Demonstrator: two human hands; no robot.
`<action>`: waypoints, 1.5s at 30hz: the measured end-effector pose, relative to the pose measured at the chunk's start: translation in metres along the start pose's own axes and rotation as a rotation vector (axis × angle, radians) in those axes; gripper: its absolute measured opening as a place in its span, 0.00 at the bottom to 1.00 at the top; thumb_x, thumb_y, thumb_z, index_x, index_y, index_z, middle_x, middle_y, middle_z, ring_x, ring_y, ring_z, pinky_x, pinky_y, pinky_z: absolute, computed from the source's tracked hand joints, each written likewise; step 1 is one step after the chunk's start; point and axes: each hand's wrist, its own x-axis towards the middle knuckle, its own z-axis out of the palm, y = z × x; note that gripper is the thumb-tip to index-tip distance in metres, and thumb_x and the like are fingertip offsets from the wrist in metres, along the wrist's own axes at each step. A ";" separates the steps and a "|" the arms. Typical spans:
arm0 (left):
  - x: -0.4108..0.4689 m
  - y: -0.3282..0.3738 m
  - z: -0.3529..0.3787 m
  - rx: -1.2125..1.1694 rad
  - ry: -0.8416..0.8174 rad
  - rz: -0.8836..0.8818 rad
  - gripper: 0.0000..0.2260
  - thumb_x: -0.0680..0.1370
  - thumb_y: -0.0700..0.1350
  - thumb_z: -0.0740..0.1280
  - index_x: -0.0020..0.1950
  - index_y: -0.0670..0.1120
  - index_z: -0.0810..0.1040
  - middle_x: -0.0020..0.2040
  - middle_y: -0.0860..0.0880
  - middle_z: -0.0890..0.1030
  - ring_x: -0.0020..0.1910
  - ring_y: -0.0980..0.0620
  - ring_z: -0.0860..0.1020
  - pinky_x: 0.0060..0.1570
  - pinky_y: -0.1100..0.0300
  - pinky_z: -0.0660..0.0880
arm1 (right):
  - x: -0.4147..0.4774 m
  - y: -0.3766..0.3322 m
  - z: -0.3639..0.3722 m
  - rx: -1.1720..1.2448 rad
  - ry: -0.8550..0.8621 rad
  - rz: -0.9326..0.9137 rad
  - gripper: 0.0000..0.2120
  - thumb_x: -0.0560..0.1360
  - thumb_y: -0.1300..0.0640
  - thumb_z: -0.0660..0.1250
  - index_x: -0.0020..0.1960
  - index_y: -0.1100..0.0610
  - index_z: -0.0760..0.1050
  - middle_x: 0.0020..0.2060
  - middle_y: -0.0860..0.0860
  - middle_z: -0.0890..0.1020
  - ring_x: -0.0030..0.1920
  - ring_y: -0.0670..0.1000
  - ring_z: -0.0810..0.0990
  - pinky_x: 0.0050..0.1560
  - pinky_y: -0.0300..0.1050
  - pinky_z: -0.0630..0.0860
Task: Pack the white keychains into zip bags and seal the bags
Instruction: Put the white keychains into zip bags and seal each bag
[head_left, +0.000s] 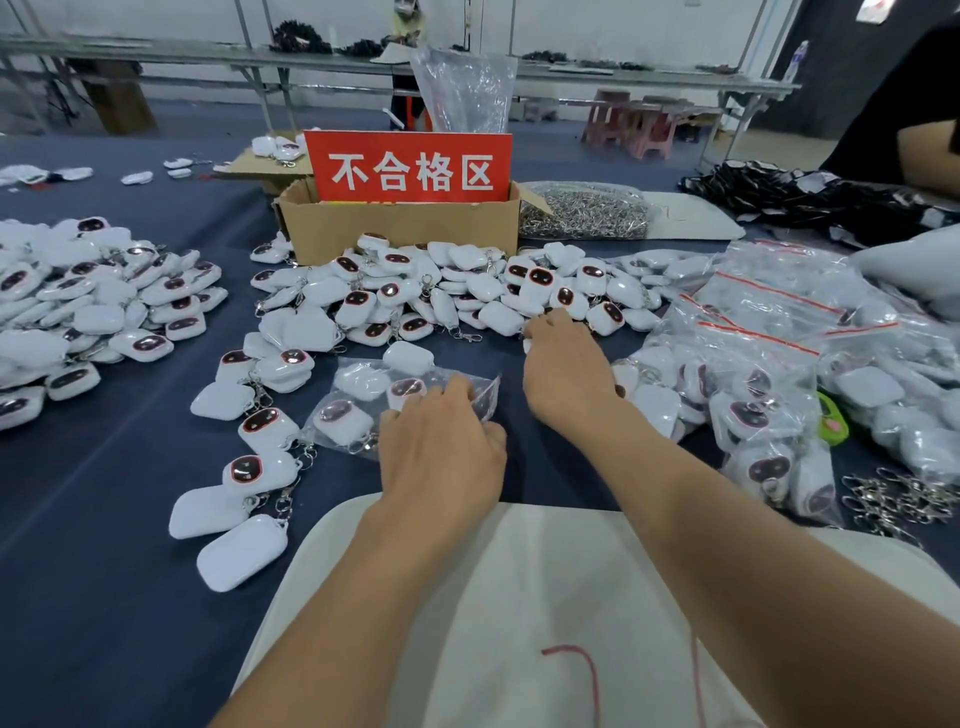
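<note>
A clear zip bag (358, 402) lies on the blue table in front of me with a few white keychains inside it. My left hand (441, 452) rests on the bag's right end, fingers and thumb pinching its open edge. My right hand (569, 369) reaches forward into the middle pile of white keychains (441, 296). Its fingers curl down over one white keychain (527, 345), which peeks out beside the thumb. More loose keychains (244, 483) lie to the left of the bag.
A cardboard box (400, 228) with a red sign stands behind the pile. A large heap of keychains (93, 306) fills the left. Filled zip bags (753, 374), loose metal clasps (893, 499) and a green tool (834, 421) lie right. Another person's arm (930, 150) is far right.
</note>
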 end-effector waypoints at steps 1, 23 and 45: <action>-0.001 0.000 -0.001 -0.013 -0.001 0.005 0.11 0.79 0.52 0.62 0.59 0.50 0.75 0.54 0.47 0.82 0.54 0.44 0.77 0.51 0.50 0.67 | -0.006 -0.001 -0.001 -0.020 -0.006 -0.016 0.20 0.77 0.66 0.65 0.69 0.59 0.72 0.67 0.57 0.71 0.64 0.60 0.74 0.58 0.53 0.71; -0.023 0.022 -0.008 -0.479 0.068 0.387 0.19 0.76 0.40 0.69 0.67 0.52 0.81 0.59 0.58 0.82 0.56 0.61 0.75 0.58 0.73 0.67 | -0.118 0.006 -0.028 0.876 0.229 0.234 0.06 0.79 0.58 0.70 0.48 0.49 0.74 0.30 0.46 0.83 0.27 0.45 0.76 0.34 0.44 0.74; -0.022 0.021 -0.020 -1.037 -0.126 0.172 0.15 0.75 0.43 0.72 0.46 0.65 0.87 0.38 0.49 0.86 0.38 0.52 0.83 0.40 0.66 0.79 | -0.115 0.007 -0.045 1.160 0.142 0.296 0.13 0.76 0.64 0.69 0.39 0.49 0.86 0.23 0.43 0.77 0.27 0.43 0.71 0.30 0.32 0.69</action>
